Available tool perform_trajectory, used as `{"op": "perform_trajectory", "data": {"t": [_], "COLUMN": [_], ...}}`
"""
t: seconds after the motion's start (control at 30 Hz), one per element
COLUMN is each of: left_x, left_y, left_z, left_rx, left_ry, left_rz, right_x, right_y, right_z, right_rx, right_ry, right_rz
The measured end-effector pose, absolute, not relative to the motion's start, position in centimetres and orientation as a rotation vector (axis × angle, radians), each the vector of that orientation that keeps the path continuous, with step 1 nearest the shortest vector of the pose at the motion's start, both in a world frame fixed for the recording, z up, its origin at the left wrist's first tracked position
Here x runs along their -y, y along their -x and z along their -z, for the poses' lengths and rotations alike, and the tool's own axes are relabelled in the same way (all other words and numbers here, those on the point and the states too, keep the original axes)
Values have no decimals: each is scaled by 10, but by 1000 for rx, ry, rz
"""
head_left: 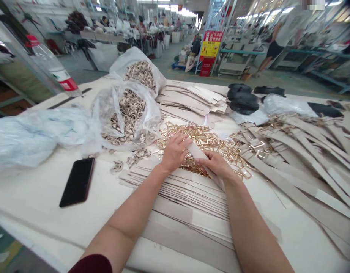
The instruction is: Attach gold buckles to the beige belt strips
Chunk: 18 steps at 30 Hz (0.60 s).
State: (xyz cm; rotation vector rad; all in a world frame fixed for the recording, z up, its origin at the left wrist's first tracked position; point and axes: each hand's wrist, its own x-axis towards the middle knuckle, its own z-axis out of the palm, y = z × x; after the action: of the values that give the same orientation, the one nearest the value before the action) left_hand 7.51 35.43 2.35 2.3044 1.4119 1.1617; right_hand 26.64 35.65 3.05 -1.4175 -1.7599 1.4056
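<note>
Between my two hands a light grey strap (198, 151) slants over a heap of gold-coloured metal buckles (203, 136). My left hand (175, 152) is closed at the strap's upper end, its fingertips against it; whether a buckle is also in those fingers is hidden. Further down the same strap, my right hand (217, 165) grips it between thumb and fingers. Under my forearms lies a layered row of flat grey straps (189, 193). To the right, a pile of straps fitted with buckles (303, 163) spreads across the table.
Two clear plastic bags hold small beige loops (132, 110) at the back left. A black phone (77, 182) lies left, near crumpled plastic (44, 132). A bottle (59, 74) stands behind. More straps (189, 99) and black rolled pieces (243, 99) sit at the back.
</note>
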Motion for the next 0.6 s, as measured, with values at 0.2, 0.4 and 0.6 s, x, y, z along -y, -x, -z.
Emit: {"op": "perform_trajectory", "data": {"t": [0.2,0.4,0.6], "left_x": [-362,-352,-349], "left_y": [-64,-82,-79], "left_z": [-23,-19,-24], "left_rx": [-1061,-1190,-693], "left_ry": [-1399,-1399,-1213], "left_rz": [-976,-985,-807], "right_x": [-349,-349,-350], "right_y": [-270,-267,-274], "right_z": [-23,-26,-34], "right_rx": [1757,1944,1677], "right_ry": [1317,1305,1211], "right_rz": [-1557,-1439,-1749]}}
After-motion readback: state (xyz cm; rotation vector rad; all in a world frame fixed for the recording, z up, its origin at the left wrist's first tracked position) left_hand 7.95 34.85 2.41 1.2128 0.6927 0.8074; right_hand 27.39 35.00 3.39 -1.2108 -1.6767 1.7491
